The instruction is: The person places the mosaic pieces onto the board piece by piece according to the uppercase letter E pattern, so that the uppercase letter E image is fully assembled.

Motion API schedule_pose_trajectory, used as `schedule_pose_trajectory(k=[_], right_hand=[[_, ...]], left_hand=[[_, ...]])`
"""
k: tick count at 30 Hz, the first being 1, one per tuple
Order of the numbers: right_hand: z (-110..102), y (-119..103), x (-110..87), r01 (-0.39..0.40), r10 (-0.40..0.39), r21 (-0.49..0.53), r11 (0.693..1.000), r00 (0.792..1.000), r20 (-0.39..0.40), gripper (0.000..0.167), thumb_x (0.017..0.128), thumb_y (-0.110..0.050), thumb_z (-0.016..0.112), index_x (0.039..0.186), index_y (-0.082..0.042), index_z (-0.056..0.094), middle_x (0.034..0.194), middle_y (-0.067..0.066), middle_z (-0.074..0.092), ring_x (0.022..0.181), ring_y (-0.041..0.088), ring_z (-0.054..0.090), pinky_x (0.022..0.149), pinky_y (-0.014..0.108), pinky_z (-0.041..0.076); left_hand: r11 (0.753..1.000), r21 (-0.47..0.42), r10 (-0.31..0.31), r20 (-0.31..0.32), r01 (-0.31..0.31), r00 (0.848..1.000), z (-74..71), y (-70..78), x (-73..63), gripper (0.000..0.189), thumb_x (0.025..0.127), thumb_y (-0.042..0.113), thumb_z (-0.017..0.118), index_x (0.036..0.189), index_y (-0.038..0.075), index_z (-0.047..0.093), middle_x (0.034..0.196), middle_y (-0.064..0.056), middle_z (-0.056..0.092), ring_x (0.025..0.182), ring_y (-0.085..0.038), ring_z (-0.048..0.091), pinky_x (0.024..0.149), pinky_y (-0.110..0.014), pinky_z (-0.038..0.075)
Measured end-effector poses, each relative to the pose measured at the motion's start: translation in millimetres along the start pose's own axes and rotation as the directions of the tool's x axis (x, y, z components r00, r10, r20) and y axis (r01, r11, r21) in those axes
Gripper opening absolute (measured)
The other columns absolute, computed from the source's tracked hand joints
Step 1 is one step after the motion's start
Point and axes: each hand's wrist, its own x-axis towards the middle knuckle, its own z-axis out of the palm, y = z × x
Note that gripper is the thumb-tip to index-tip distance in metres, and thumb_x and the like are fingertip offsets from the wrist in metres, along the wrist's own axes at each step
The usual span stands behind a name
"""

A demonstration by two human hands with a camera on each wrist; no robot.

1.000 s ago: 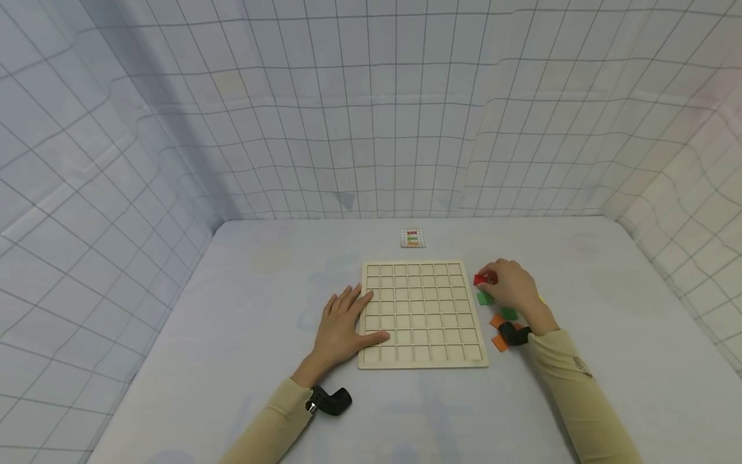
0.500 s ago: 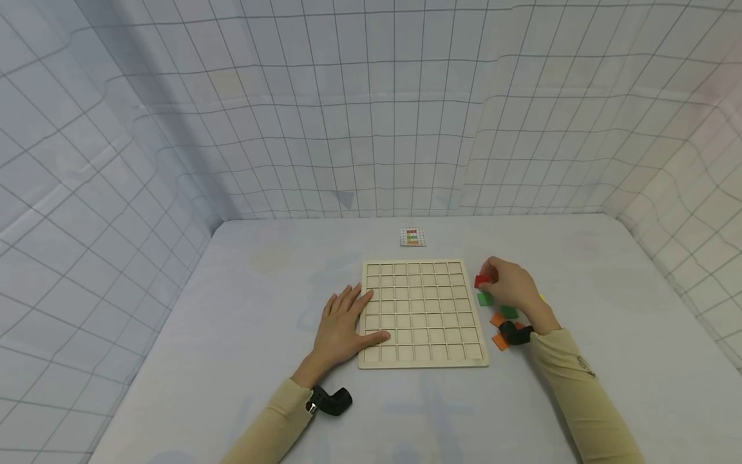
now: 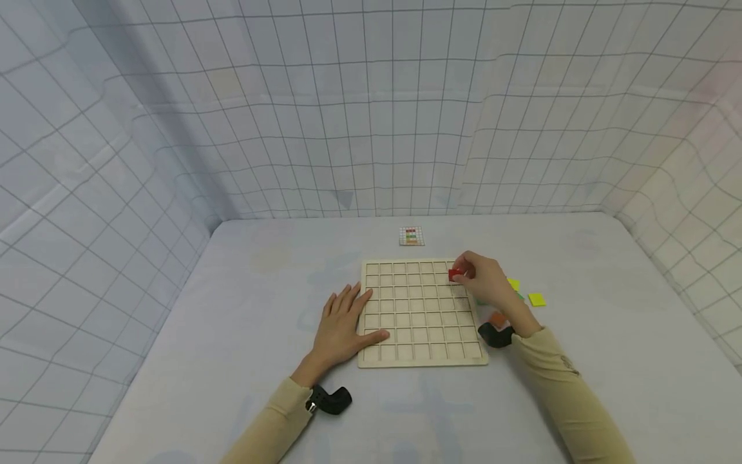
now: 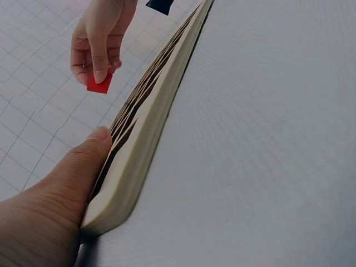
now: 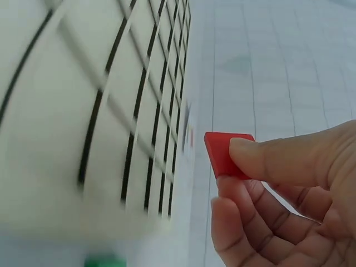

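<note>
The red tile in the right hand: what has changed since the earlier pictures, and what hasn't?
The right hand, pinching the red tile, has moved leftward: from beside the grid board, the tile now overlaps its far right corner in the head view. Yellow tiles show more fully. The left hand still rests on the board's left edge; board and small card stayed put.
</note>
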Motion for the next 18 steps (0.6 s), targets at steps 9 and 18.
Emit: schedule_pose_trajectory(k=[9,18], right_hand=[[37,-23,21.4,0.054,-0.063,0.085,0.995,0.992,0.105,0.010,0.085,-0.002,0.069,0.092,-0.004,0.062,0.081,0.003,0.058,0.072,0.017,0.054,0.066,0.031,0.046],[60,-36,40.5,0.052,-0.061,0.067,0.996,0.988,0.141,0.009,0.086,0.003,0.065,0.091,-0.004,0.064,0.081,0.003,0.060,0.073,0.018,0.054,0.068,0.033,0.047]], left_hand=[[1.000,0.006,0.004,0.002,-0.004,1.000,-1.1,-0.4,-1.2,0.093,0.079,0.072,0.055,0.148,0.013,0.035,0.153,-0.013,0.025,0.141,-0.031,0.015,0.112,-0.050,0.006],[1.000,0.004,-0.004,0.004,0.004,1.000,-1.0,0.9,-1.1,0.092,0.079,0.068,0.059,0.148,0.014,0.034,0.153,-0.012,0.025,0.141,-0.029,0.014,0.112,-0.049,0.005]])
